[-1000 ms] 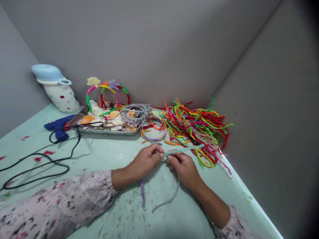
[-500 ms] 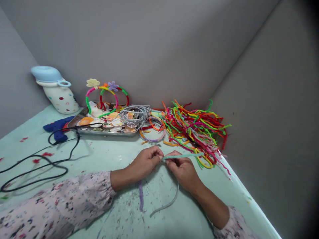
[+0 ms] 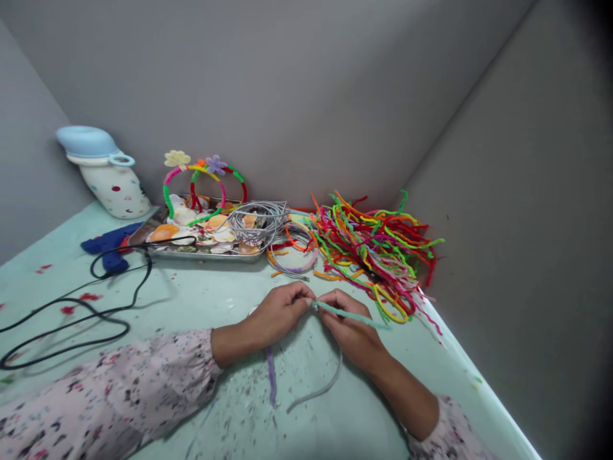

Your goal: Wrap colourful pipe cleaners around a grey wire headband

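My left hand is closed in a pinch at the middle of the table, close to the fingertips of my right hand. A mint-green pipe cleaner starts between the fingertips and runs out across my right hand's fingers, its free end pointing right. A grey wire curves down from under my right hand, its end by the table; the part at the fingertips is mostly covered. Below my left wrist hangs a purple pipe cleaner, its upper end hidden by the hand.
Behind my hands lie a metal tray of shells, coiled grey wire, two flower-topped rings and a heap of colourful pipe cleaners. Leftward are a blue glue gun, its black cord and a tilted bottle.
The free end of the mint-green pipe cleaner has swung down towards me and now lies lower across my right hand. Both hands stay nearly in place, fingertips still together.
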{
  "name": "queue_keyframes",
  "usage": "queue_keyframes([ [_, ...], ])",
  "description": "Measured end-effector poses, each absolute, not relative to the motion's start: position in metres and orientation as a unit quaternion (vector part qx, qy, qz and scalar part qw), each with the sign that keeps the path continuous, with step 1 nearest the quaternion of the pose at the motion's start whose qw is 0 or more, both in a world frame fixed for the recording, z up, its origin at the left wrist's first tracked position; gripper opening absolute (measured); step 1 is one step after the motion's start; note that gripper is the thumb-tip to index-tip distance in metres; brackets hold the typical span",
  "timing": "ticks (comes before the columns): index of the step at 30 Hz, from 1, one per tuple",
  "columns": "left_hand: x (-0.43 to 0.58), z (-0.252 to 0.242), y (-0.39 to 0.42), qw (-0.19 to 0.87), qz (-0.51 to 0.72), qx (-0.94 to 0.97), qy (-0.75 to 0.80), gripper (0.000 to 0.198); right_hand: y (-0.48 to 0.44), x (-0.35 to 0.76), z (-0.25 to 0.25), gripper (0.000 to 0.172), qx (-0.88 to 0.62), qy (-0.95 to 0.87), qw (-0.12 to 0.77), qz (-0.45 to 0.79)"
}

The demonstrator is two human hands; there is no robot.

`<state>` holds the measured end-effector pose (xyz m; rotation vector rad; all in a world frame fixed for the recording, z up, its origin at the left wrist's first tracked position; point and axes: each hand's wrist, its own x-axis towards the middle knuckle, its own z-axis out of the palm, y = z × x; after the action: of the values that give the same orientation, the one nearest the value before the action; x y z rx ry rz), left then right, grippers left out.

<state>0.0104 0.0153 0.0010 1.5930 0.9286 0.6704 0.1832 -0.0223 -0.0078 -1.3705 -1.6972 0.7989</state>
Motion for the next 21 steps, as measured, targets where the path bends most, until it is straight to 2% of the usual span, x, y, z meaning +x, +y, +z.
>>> queue_keyframes([
  [21, 0.0094, 0.0034, 0.0154, 0.494, 0.269, 0.727, 0.393, 0.02, -0.0264, 0.1807, -0.0056, 0.008, -0.542, -0.676, 0.389, 0.313],
])
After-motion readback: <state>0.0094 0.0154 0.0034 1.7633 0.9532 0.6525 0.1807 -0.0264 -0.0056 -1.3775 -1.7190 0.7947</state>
